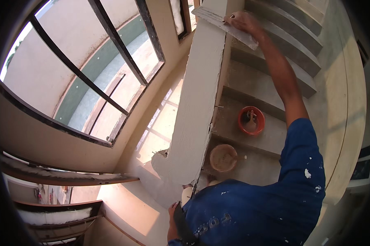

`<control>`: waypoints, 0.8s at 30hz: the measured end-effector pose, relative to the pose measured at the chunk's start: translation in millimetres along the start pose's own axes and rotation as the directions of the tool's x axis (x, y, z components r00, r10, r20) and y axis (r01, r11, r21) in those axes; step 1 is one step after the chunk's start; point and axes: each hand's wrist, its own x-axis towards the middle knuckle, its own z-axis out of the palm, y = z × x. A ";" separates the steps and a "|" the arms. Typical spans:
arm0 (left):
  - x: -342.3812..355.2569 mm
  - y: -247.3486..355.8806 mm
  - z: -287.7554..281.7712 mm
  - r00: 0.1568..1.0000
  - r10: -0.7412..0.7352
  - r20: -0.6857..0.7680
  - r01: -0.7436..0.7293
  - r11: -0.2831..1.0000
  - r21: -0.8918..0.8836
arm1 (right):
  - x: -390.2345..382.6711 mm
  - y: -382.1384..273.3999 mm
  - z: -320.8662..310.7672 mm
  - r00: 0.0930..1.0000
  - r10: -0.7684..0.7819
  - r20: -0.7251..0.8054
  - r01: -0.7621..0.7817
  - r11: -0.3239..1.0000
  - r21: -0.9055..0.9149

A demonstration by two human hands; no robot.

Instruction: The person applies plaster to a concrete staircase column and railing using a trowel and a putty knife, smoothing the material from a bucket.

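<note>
Gripping a long, flat blade (231,29), the right hand (243,22) holds it across the ragged-edged plastered ledge (197,90)'s far end, while the left hand (173,221)'s grip cannot be told.

Your left window (79,74) glares, sunlight patches the floor (131,209), edges bend, and the dark far right seems unclear.

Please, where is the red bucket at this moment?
In the head view, right of centre, the red bucket stands on a stair step, just above and right of the dusty round tub.
</note>
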 end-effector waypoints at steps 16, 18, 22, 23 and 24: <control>29.5 5.6 -12.2 0.995 -0.096 0.036 0.093 0.993 0.077 | -357.0 -146.6 121.9 0.833 -0.278 0.478 0.240 0.961 0.140; 24.7 8.8 -22.7 0.993 -0.112 0.039 0.108 0.989 0.104 | -411.3 -163.1 142.0 0.764 -0.331 0.554 0.301 0.942 0.148; 16.9 -3.2 -36.0 0.996 -0.084 0.010 0.082 0.990 0.118 | -474.7 -188.9 138.5 0.701 -0.406 0.586 0.371 0.910 0.186; 11.3 -11.4 -41.4 0.996 -0.089 0.001 0.089 0.991 0.098 | -479.2 -191.9 140.1 0.743 -0.366 0.561 0.356 0.925 0.133; 7.3 -15.1 -44.9 0.996 -0.089 -0.005 0.089 0.993 0.079 | -475.0 -192.7 142.4 0.786 -0.326 0.526 0.337 0.938 0.077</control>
